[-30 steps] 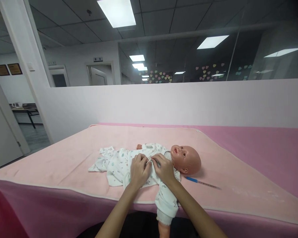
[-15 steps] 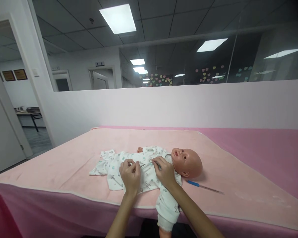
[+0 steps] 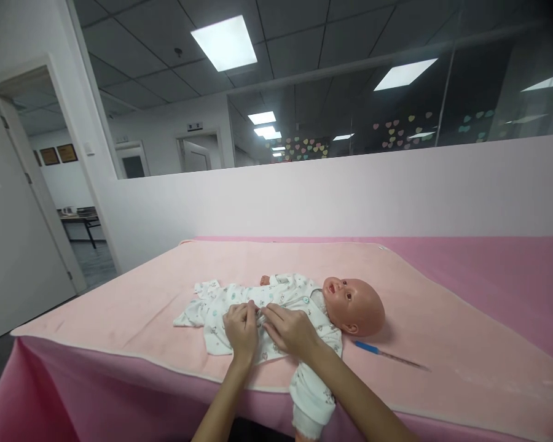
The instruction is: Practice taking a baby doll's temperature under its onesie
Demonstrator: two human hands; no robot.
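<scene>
A baby doll (image 3: pixel 354 306) lies on its back, head to the right, dressed in a white patterned baby shirt (image 3: pixel 286 285) and matching trousers. My left hand (image 3: pixel 242 330) is closed at the shirt's front edge, thumb and forefinger pinching the cloth. Close beside it, my right hand (image 3: pixel 294 331) has its fingertips together on the same edge, its palm over the doll's belly. A small round button (image 3: pixel 306 300) shows on the shirt near the neck. The fingers hide whatever fastening lies between them. One sleeved doll arm (image 3: pixel 311 393) hangs over the table's near edge.
A thin stick with a blue handle (image 3: pixel 367 347), perhaps a thermometer, lies right of the doll's head. A peach sheet (image 3: pixel 142 307) covers the table over a pink cloth (image 3: pixel 498 276). A white wall (image 3: pixel 304 202) with windows stands behind, and an open door (image 3: pixel 18 215) at left.
My right hand has moved left along the shirt front, from near the neck to beside my left hand, uncovering the button there. The view has shifted and tilted slightly.
</scene>
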